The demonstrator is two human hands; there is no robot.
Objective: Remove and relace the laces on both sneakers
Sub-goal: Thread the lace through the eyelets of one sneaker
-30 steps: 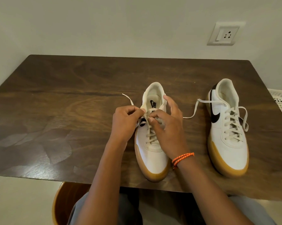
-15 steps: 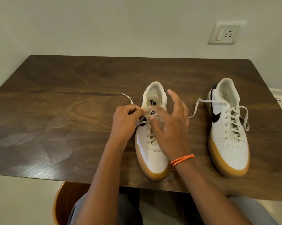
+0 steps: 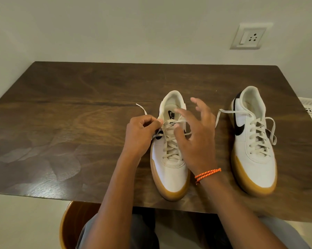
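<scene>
Pinching the lace (image 3: 158, 135) beside the near sneaker (image 3: 170, 169), left hand (image 3: 140, 133); right hand (image 3: 196, 139) released, fingers spread above it.

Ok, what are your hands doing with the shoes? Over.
Left hand pinching lace on middle sneaker. Right hand open above it. Right sneaker untouched.

Glossy wood table (image 3: 79, 114) (smooth white sneakers (image 3: 171, 169))

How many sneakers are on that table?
2. One sneaker lies mid-table under the person's hands, toe toward the near edge. The other sneaker lies to its right, untouched. No others show.
</scene>
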